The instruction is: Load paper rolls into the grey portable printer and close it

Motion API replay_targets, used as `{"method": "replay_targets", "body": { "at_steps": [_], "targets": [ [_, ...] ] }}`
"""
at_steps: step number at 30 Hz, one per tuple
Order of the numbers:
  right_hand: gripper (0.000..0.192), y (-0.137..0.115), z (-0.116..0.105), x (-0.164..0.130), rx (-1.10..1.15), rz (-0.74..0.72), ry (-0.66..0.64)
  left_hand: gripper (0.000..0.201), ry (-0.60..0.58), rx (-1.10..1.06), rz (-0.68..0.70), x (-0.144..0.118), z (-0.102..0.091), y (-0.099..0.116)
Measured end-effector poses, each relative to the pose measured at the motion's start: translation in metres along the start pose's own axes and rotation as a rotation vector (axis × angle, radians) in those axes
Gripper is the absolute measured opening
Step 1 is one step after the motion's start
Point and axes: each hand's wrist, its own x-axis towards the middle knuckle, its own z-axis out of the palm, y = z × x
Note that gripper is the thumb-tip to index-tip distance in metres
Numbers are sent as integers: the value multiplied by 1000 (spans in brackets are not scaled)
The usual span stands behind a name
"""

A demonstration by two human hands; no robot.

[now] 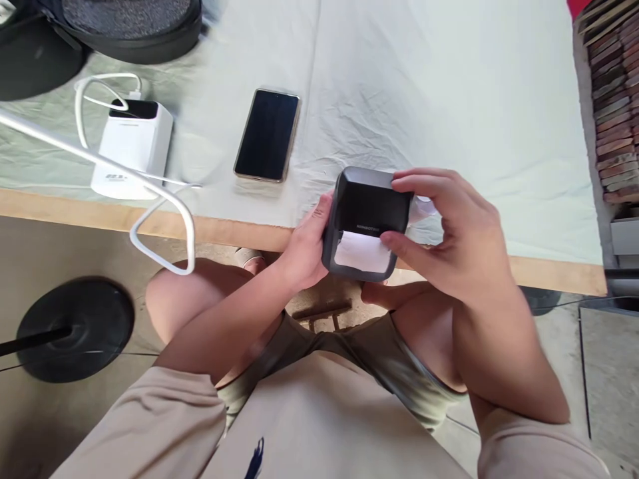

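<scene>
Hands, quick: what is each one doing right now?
Left hand: closed around the left side of the small black printer.
Right hand: gripping the printer's top right, thumb by the white paper at its slot.

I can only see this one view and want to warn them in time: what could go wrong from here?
1. The printer is held by the left hand and right hand past the table edge, over the lap; a slip would likely drop it to the floor.
2. The right fingers press on the paper at the slot and might crease or tear it.
3. The cable loops off the edge by the left arm; a snag could drag the power bank.
</scene>
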Motion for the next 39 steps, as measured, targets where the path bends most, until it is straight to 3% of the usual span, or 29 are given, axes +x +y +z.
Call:
{"method": "replay_targets", "body": {
  "at_steps": [7, 9, 11, 13, 14, 16, 18, 22, 25, 28, 30, 32, 34, 36, 39],
  "targets": [
    [48, -6, -3, 0, -53, 8, -55, 32, 9, 19, 46, 2, 3, 0],
    [35, -10, 0, 1, -82, 39, 80, 31, 33, 13, 10, 4, 4, 1],
    [11, -15, 4, 3, -121, 103, 334, 33, 38, 20, -27, 4, 4, 2],
    [20, -20, 7, 4, -127, 145, 532, 36, -20, 40, -41, 4, 3, 3],
    [24, -21, 7, 4, -117, 147, 545, 37, -62, 48, -36, 4, 2, 3],
    [20, -22, 6, 5, -102, 110, 399, 39, -139, 56, -5, 2, -1, 2],
    [7, -21, 4, 6, -161, 132, 146, 49, -181, 70, 23, 1, -3, 2],
    [37, -19, 5, 13, -404, 311, -234, 71, -221, 154, 45, -2, -6, 1],
    [45, -23, 0, 19, -443, 381, -321, 69, -217, 171, 53, -3, -5, 1],
    [43, -23, -18, 16, -160, 405, -230, 68, -218, 132, 22, -1, -5, 2],
    [35, -12, -33, 9, 75, 394, -35, 62, -205, 101, 19, 1, -6, 3],
    [30, 11, -44, 0, 228, 380, 306, 51, -184, 70, 27, 3, -6, 4],
    [29, 43, -47, -11, 319, 455, 449, 43, -171, 44, 34, 3, -6, 6],
    [27, 76, -41, -22, 281, 532, 375, 38, -155, 34, 24, 2, -6, 7],
    [27, 116, -24, -39, 119, 501, 299, 34, -103, 56, 15, 1, -4, 8]
  ]
}}
